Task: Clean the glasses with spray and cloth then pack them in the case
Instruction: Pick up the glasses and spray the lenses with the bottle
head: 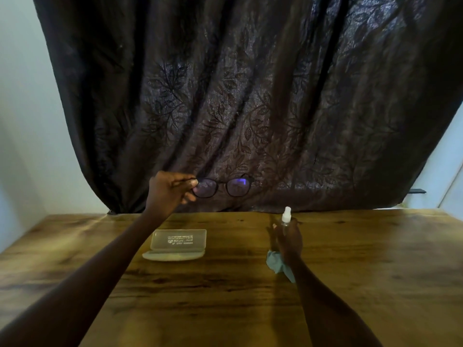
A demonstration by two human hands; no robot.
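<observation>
My left hand (166, 191) holds dark-framed glasses (223, 187) up in the air by their left end, lenses facing me, in front of the curtain. My right hand (288, 239) is wrapped around a small clear spray bottle (286, 216) with a white nozzle, upright just above the table. A teal cloth (276, 264) lies bunched under my right wrist. A translucent glasses case (178, 244) lies open on the wooden table (375, 271), below the glasses, its lid tipped back.
A dark patterned curtain (250, 96) hangs behind the table's far edge. Pale walls show on both sides.
</observation>
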